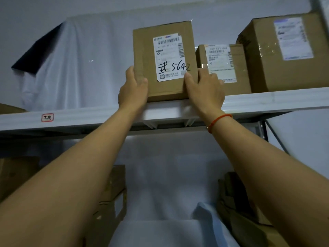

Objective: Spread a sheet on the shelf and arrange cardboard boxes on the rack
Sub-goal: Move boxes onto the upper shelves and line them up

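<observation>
Nearest, both forearms reach up and forward; the right wrist wears a red string bracelet; the left hand grips the left edge of the cardboard box, fingers curled round its side and thumb on the front; the right hand clasps the right edge likewise, thumb pressed on the label; the box stands upright, long axis vertical, straight ahead between the two hands, neither clearly nearer, its base resting at the front lip of the upper shelf; any push, I judge, goes straight back; just right stands a smaller box, touching or nearly so, then a large box; behind and left the white sheet drapes against the wall.
</observation>
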`<control>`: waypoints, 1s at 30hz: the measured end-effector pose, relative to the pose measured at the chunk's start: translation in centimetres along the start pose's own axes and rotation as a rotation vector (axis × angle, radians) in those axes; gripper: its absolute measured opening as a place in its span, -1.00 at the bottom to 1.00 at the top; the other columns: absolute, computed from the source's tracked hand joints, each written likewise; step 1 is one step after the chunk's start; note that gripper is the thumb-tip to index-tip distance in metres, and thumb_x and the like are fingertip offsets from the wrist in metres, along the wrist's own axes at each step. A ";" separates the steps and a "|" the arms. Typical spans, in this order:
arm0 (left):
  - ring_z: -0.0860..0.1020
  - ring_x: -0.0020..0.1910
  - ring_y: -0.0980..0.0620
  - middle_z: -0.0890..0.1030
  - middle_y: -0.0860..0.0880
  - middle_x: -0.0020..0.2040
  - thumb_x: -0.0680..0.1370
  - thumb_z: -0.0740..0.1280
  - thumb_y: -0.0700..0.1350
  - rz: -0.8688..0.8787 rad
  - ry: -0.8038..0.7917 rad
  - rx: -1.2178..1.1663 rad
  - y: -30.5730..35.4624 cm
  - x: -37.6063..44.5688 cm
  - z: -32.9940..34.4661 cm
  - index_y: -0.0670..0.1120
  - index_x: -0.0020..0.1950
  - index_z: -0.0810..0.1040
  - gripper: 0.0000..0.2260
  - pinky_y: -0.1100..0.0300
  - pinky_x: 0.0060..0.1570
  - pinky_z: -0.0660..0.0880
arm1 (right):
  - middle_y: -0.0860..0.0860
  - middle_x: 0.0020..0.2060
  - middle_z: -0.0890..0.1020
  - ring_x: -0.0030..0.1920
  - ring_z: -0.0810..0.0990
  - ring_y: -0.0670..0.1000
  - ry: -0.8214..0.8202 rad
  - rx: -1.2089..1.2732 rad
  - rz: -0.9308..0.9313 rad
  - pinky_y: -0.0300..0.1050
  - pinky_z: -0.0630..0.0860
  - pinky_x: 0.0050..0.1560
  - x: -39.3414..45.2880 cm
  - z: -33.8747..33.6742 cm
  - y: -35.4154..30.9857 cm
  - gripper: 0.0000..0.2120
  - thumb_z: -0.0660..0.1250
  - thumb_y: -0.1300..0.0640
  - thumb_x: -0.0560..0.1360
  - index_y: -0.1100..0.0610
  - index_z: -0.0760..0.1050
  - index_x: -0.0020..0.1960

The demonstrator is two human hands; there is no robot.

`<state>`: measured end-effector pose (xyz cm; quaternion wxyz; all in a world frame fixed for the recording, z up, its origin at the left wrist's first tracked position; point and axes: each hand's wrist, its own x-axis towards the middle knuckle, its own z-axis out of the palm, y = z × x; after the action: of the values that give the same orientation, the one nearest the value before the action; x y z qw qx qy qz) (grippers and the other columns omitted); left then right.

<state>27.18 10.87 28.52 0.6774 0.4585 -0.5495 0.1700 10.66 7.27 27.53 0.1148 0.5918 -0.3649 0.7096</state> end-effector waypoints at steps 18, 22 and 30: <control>0.44 0.21 -0.14 0.49 -0.12 0.24 0.63 0.13 -0.07 0.159 0.122 0.437 -1.7 -1.5 3.4 0.05 0.29 0.54 -0.70 -0.02 0.27 0.33 | 0.07 0.13 0.46 0.18 0.37 0.10 0.010 -0.141 -0.045 -0.11 0.40 0.08 -1.4 0.5 1.6 -0.73 0.18 0.08 0.53 0.10 0.64 0.03; 0.43 0.25 -0.12 0.49 -0.12 0.24 0.57 0.16 -0.11 0.223 0.278 0.349 -2.8 -3.0 3.1 -0.05 0.10 0.59 -0.76 -0.01 0.24 0.37 | 0.07 0.13 0.47 0.17 0.39 0.09 0.093 -0.040 -0.095 -0.03 0.46 0.11 -2.5 0.5 1.6 -0.75 0.21 0.12 0.50 0.13 0.62 0.04; 0.47 -0.06 -0.12 0.51 -0.16 -0.06 0.49 0.20 -0.15 0.294 0.402 0.400 -8.9 -8.5 -1.5 -0.19 -0.03 0.49 -0.85 -0.01 -0.05 0.46 | 0.15 -0.09 0.53 -0.10 0.42 0.08 0.213 0.183 -0.261 -0.06 0.40 -0.19 -10.7 6.7 0.1 -0.85 0.27 0.19 0.39 0.17 0.57 -0.10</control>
<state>31.73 9.74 17.04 0.6370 0.4554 -0.4208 0.4580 18.63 5.74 17.81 0.1895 0.5638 -0.2049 0.7773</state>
